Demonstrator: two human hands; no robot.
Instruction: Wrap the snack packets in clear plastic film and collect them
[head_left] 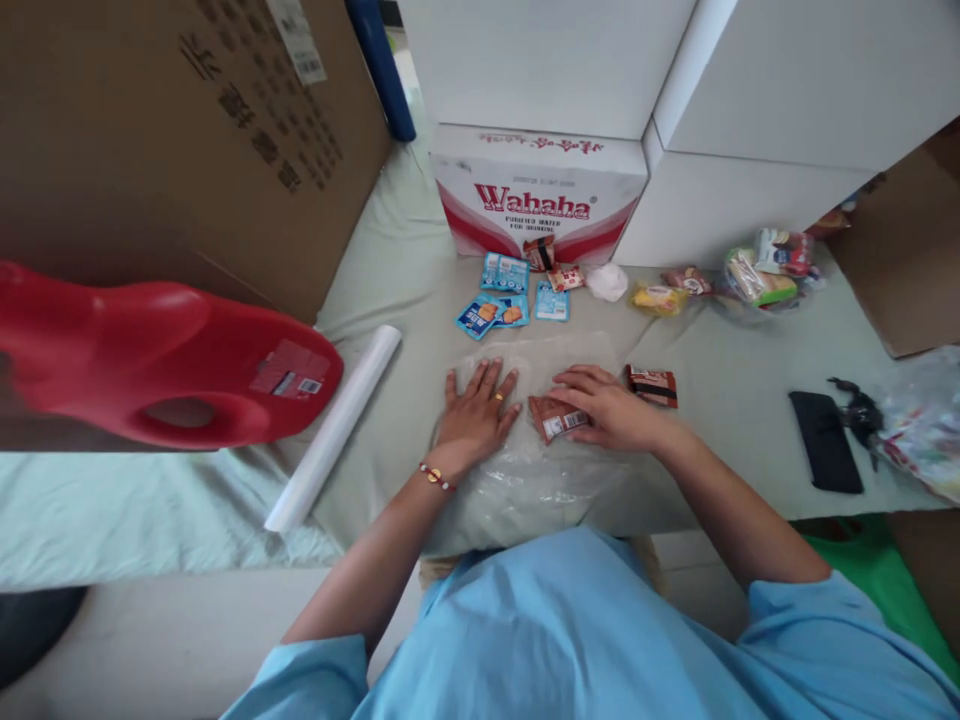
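1. Head view, left hand (478, 412): palm down on the clear plastic (536, 480), fingers spread wide and nearly straight, nothing held. Gold ring on one finger, beaded red bracelet (436, 477) at the wrist.
2. Right hand (611, 408): fingers part-bent over the right end of a brown packet (550, 421), thumb on the near side. Couldn't tell if it was gripped or only covered.
3. That packet was on the plastic, between the two hands, barcode patch facing up, right end hidden by the hand. Plastic was flat but wrinkled at the near edge, on the cloth-covered tabletop (724, 420).
4. A second brown packet (651, 386) lay off the plastic, just beside the right hand.
5. Beyond the plastic: four blue packets (504, 272), two of them overlapping; a small red-and-white packet (566, 278); a white crumpled item (606, 282). A third brown packet (539, 253) stood up at the front of the Wahaha carton (525, 205).
6. Farther right: yellow packet (658, 298), dark brown packet (687, 280), clear bag (765, 285) of packaged food. Near the right end: flat black item (825, 442), keys (862, 415) touching it.
7. Left side: white roll (334, 432) lay diagonally, red jug (150, 340) near it, large brown carton (225, 180) behind.
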